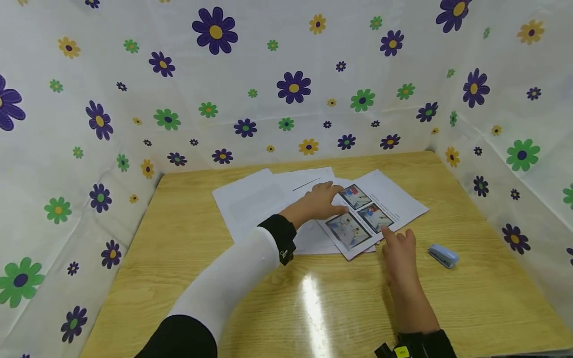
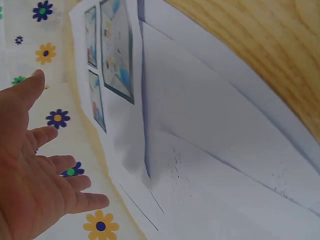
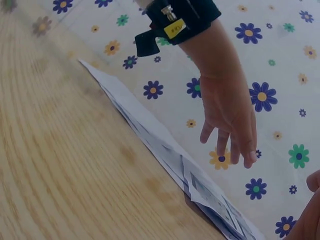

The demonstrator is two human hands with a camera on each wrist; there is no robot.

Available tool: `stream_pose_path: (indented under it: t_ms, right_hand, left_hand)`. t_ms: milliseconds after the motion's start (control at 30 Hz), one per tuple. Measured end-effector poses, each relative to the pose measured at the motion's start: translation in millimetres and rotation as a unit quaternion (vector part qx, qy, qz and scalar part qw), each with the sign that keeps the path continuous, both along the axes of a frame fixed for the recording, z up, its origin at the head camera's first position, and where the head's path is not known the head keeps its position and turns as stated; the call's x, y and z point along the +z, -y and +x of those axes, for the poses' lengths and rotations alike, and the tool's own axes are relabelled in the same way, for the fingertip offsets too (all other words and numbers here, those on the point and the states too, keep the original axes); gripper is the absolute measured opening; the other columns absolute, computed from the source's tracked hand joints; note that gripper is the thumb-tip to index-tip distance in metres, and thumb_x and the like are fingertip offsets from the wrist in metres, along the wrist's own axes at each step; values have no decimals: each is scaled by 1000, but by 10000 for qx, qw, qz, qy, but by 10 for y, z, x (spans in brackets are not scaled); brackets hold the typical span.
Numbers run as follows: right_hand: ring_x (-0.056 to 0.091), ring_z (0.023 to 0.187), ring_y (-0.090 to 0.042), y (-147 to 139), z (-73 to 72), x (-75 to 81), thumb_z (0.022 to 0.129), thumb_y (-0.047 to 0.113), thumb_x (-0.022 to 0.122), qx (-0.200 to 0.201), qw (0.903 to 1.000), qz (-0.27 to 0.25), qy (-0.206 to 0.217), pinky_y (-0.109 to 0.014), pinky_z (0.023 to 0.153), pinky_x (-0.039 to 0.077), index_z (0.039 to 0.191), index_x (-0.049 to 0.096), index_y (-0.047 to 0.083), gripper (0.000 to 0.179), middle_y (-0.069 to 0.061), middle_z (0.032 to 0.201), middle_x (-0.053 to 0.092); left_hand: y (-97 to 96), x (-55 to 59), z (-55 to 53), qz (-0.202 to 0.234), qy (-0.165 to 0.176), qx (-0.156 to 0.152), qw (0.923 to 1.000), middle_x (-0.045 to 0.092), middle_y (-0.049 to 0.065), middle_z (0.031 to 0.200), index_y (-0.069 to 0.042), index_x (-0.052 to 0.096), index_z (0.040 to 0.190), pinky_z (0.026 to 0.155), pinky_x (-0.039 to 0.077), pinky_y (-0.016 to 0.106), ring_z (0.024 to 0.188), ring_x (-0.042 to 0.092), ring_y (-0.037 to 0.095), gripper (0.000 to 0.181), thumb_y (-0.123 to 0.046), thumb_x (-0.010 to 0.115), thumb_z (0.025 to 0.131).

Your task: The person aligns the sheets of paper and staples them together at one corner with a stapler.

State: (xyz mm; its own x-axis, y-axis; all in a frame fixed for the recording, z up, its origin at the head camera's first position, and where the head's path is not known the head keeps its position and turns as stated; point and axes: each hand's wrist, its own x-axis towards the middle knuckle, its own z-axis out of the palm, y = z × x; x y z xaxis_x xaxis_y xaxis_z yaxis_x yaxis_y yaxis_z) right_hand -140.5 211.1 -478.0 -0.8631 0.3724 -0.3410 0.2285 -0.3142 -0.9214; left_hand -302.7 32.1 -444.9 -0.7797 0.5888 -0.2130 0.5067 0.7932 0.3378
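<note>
A printed sheet with three framed pictures [image 1: 348,231] lies at an angle on top of other white papers [image 1: 257,201]. Over its left part hovers my left hand [image 1: 319,201], fingers spread; the left wrist view shows the same hand [image 2: 35,165] with an empty palm. By the sheet's near right edge is my right hand [image 1: 400,256], one fingertip at or just above the paper; contact is unclear. Only a bit of that hand [image 3: 307,217] enters the right wrist view, at the lower right corner. Neither hand grips anything.
A light blue stapler [image 1: 443,255] lies on the wooden table [image 1: 179,278], right of the right hand. A white cloth printed with flowers [image 1: 268,64] hangs behind the table and along both sides. The papers overlap loosely, their edges uneven.
</note>
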Motion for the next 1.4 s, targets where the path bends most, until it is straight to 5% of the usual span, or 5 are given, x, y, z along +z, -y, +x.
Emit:
stream_pose_path:
  t_ms: [433,867,1033,1167,1400]
  right_hand:
    - [15,156,-29,-70,-46,84,108,30,45,-549,9873,-1485,-117,-37,125,22,159,-23,7,88,-15,169,-12]
    - [18,154,-32,-37,-129,69,107,22,41,-662,9790,-1926,-87,-38,125,22,162,-8,4,76,-19,169,-12]
    - [25,153,-32,-33,-147,17,107,17,34,-521,9813,-1829,-303,-40,125,24,162,8,-3,64,-22,169,7]
    - [33,149,-33,-38,-166,-19,107,15,31,-522,9833,-1677,-467,-42,123,29,158,21,-8,57,-26,164,25]
    - [37,148,-30,-63,-202,-27,108,17,35,-640,9842,-1614,-336,-40,119,35,159,18,-7,59,-22,165,26]
  left_hand:
    - [-210,-118,-294,-441,-492,243,9975,22,12,169,-22,24,163,121,19,66,156,17,37,83,-67,51,99]
    - [-289,-178,-250,-535,-89,295,9981,29,11,167,-18,24,163,119,35,52,152,32,34,82,-64,49,101]
    - [-236,-205,-292,-370,-209,329,9986,41,12,160,-16,31,161,116,39,51,147,39,32,76,-60,50,102]
    - [-209,-257,-371,-61,-274,665,9974,46,12,156,-15,35,159,113,42,49,144,44,31,69,-50,55,103]
    - [-218,-353,-467,581,255,1430,9877,51,12,153,-6,38,155,115,41,38,140,49,25,62,-29,60,103]
